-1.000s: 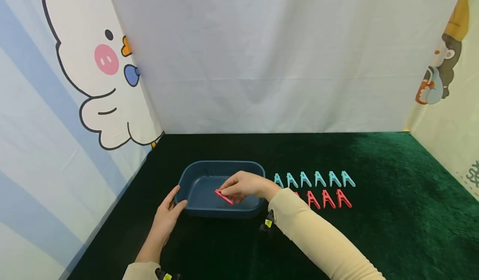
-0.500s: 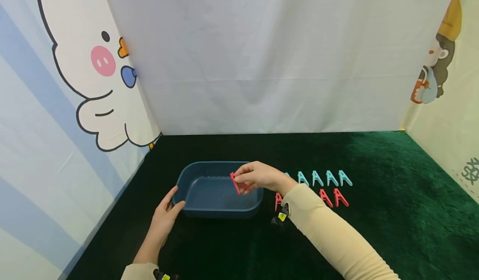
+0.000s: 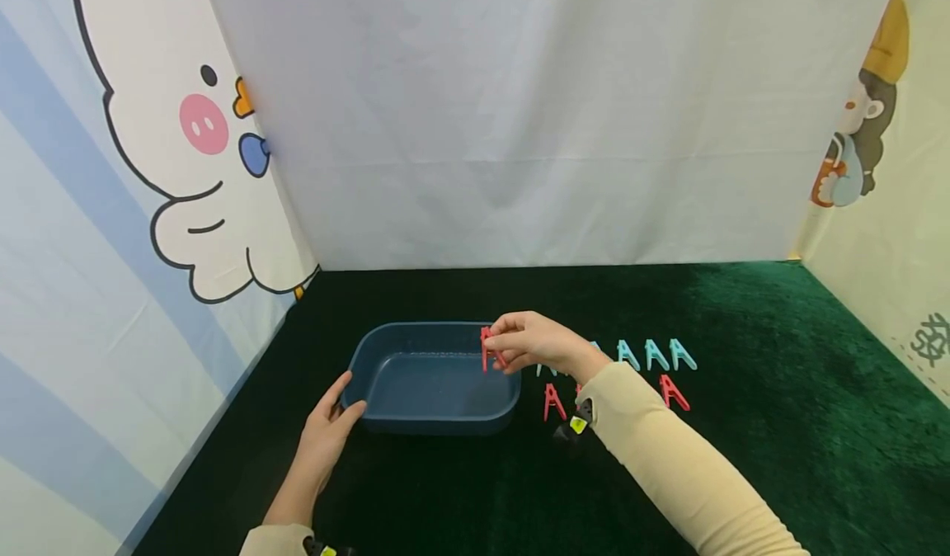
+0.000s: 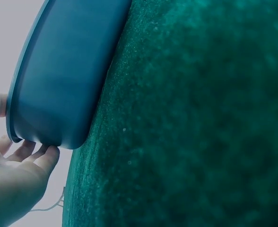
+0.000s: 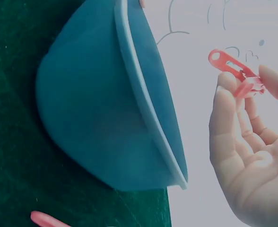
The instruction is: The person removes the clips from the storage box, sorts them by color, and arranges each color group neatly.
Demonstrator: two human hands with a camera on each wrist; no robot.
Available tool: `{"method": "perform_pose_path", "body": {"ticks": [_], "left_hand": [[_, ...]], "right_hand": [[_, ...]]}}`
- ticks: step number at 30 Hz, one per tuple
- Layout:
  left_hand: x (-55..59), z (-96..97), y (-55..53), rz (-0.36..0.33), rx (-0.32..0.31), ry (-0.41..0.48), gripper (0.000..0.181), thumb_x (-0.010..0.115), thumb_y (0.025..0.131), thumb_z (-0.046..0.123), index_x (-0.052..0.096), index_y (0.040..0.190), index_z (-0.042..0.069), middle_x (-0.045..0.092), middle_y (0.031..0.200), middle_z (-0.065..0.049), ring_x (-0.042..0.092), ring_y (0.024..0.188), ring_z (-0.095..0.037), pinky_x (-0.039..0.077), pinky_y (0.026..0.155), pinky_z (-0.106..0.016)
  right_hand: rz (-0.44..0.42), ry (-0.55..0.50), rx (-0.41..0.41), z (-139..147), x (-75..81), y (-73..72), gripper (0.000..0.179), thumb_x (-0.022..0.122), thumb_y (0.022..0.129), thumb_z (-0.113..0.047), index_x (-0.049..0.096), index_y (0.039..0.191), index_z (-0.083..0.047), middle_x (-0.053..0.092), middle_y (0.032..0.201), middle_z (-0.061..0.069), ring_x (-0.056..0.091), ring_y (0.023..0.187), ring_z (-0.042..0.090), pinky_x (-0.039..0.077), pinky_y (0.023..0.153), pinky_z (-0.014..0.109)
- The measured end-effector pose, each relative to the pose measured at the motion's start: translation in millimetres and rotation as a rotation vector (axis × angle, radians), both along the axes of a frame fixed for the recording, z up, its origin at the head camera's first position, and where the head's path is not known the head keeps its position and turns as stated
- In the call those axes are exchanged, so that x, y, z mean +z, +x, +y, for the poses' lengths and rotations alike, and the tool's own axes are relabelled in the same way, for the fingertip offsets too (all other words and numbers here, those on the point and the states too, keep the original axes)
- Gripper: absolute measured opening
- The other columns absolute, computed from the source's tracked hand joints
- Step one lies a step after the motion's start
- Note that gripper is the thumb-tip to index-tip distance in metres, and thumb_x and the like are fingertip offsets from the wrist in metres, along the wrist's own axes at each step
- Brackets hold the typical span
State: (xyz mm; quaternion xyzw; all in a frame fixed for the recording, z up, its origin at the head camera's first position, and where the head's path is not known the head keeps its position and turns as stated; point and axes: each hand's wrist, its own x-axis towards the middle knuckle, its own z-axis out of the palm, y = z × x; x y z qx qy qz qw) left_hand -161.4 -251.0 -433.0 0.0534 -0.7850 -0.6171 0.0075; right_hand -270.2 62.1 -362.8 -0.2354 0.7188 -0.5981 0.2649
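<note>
My right hand (image 3: 545,344) pinches a red clothespin (image 3: 486,348) between thumb and fingers, above the right rim of a blue basin (image 3: 434,418). In the right wrist view the red clothespin (image 5: 233,66) is held apart from the basin wall (image 5: 91,104). At the basin's left end, my left hand (image 3: 321,440) grips the rim with the thumb on top. The left wrist view has its fingers (image 4: 47,161) against the basin's outer wall (image 4: 63,71). On the cloth right of the basin lie red clothespins (image 3: 674,393) and light blue clothespins (image 3: 656,355); my right hand and sleeve hide some.
Dark green cloth (image 3: 445,490) covers the table. A white curtain (image 3: 519,127) hangs behind it. Printed panels stand at the left (image 3: 148,374) and right (image 3: 891,275).
My right hand has moved right and slightly up with the red clothespin, from over the basin's middle to its right rim. The clothespin has turned more upright. My left hand stays put.
</note>
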Motion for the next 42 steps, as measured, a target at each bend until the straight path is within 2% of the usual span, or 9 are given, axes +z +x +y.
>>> {"method": "perform_pose_path", "body": {"ticks": [4, 10, 17, 23, 28, 36, 42], "left_hand": [[1.9, 0.6, 0.4, -0.004, -0.003, -0.001, 0.056, 0.046, 0.097, 0.019, 0.02, 0.147, 0.011, 0.008, 0.151, -0.018, 0.014, 0.135, -0.033, 0.02, 0.105, -0.048], [3.6, 0.7, 0.8, -0.015, -0.004, -0.006, 0.056, 0.045, 0.098, 0.02, 0.02, 0.147, 0.012, 0.007, 0.151, -0.017, 0.013, 0.135, -0.033, 0.02, 0.105, -0.048], [3.4, 1.6, 0.0, -0.017, 0.006, -0.01, 0.057, 0.045, 0.098, 0.019, 0.019, 0.147, 0.01, 0.007, 0.151, -0.02, 0.013, 0.135, -0.035, 0.02, 0.105, -0.047], [4.1, 1.6, 0.9, -0.024, 0.004, -0.006, 0.057, 0.045, 0.098, 0.019, 0.019, 0.147, 0.011, 0.008, 0.151, -0.019, 0.014, 0.135, -0.034, 0.02, 0.105, -0.048], [5.1, 1.7, 0.6, -0.034, 0.014, -0.011, 0.057, 0.046, 0.097, 0.019, 0.02, 0.147, 0.011, 0.008, 0.151, -0.019, 0.014, 0.135, -0.034, 0.02, 0.105, -0.047], [4.0, 1.9, -1.2, -0.036, 0.005, 0.003, 0.057, 0.045, 0.098, 0.017, 0.018, 0.147, 0.01, 0.007, 0.151, -0.019, 0.014, 0.135, -0.033, 0.021, 0.105, -0.045], [3.5, 0.1, -1.2, -0.032, 0.001, 0.011, 0.057, 0.045, 0.098, 0.017, 0.017, 0.148, 0.01, 0.006, 0.151, -0.02, 0.014, 0.135, -0.033, 0.02, 0.106, -0.046]], "right_hand": [[-0.014, 0.0, -0.028, 8.6, 2.7, -1.6, 0.022, 0.059, 0.091, -0.021, 0.055, 0.096, -0.001, 0.062, 0.092, 0.022, 0.06, 0.073, 0.023, 0.052, 0.074, 0.04], [0.0, 0.0, -0.088, 20.8, 5.3, -3.2, 0.024, 0.061, 0.089, -0.024, 0.055, 0.096, -0.002, 0.062, 0.084, 0.015, 0.058, 0.069, 0.02, 0.052, 0.07, 0.038], [0.009, -0.026, -0.123, 38.6, 8.6, -3.7, 0.029, 0.061, 0.089, -0.027, 0.056, 0.101, -0.001, 0.06, 0.088, 0.02, 0.056, 0.069, 0.021, 0.05, 0.071, 0.039], [-0.002, -0.055, -0.155, 56.4, 9.3, -3.8, 0.024, 0.06, 0.09, -0.024, 0.054, 0.098, -0.001, 0.056, 0.08, 0.01, 0.049, 0.063, 0.017, 0.049, 0.069, 0.036], [-0.012, -0.088, -0.162, 70.5, 9.6, -3.1, 0.022, 0.058, 0.091, -0.022, 0.053, 0.096, -0.001, 0.053, 0.078, 0.008, 0.046, 0.061, 0.016, 0.049, 0.065, 0.032], [-0.006, -0.072, -0.231, 97.1, 7.9, -2.0, 0.023, 0.058, 0.092, -0.024, 0.053, 0.098, -0.002, 0.058, 0.082, 0.009, 0.057, 0.07, 0.018, 0.05, 0.069, 0.033], [-0.015, -0.047, -0.27, 116.1, 3.4, -0.9, 0.023, 0.057, 0.092, -0.024, 0.053, 0.099, -0.002, 0.059, 0.084, 0.01, 0.056, 0.07, 0.019, 0.051, 0.069, 0.034]]}}
